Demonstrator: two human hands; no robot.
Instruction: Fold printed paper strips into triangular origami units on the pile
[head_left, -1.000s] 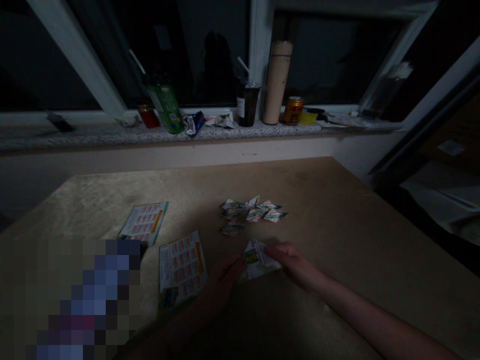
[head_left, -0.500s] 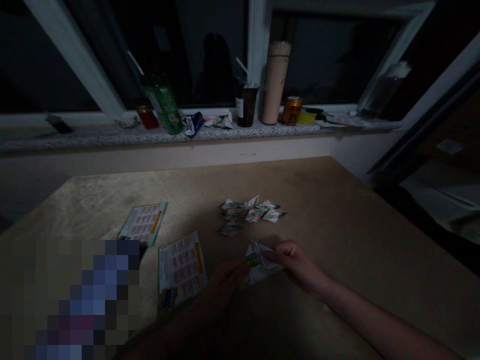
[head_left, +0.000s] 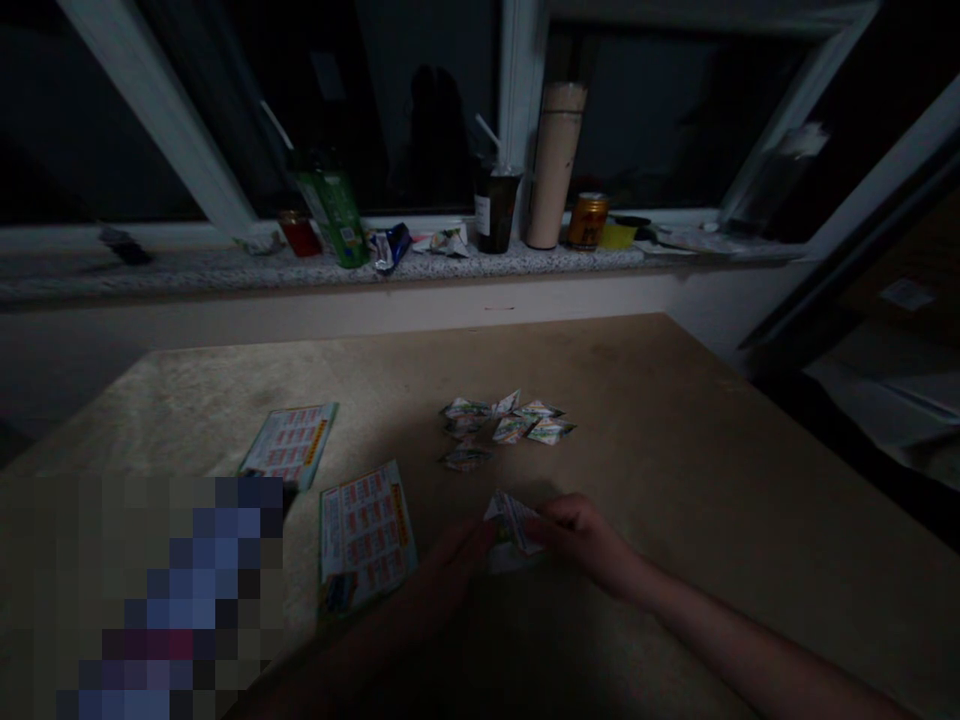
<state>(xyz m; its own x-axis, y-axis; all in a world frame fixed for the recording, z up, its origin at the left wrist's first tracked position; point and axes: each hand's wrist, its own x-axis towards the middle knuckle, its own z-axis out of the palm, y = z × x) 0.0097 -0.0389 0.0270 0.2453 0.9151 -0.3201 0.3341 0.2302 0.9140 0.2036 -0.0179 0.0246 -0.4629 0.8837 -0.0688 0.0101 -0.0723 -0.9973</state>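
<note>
Both my hands pinch one folded piece of printed paper [head_left: 510,525] low over the brown table [head_left: 675,430]. My left hand [head_left: 450,575] grips its left edge, fingers closed. My right hand [head_left: 581,535] grips its right side, fingers curled together. Just beyond the paper lies a small cluster of several folded paper pieces [head_left: 502,428]. To the left of my hands a flat printed sheet [head_left: 366,535] lies on the table, and a second printed sheet [head_left: 291,443] lies farther left.
A stone window sill [head_left: 187,268] runs along the back with a green bottle [head_left: 334,215], a red jar [head_left: 300,235], a dark cup with a straw [head_left: 495,205], a tall beige flask [head_left: 553,165] and a gold can [head_left: 586,220]. The room is dim. A blurred patch covers the lower left.
The paper between my hands has become narrower and more folded, and my hands have drawn slightly closer together and lower in the view. Nothing else on the table has moved.
</note>
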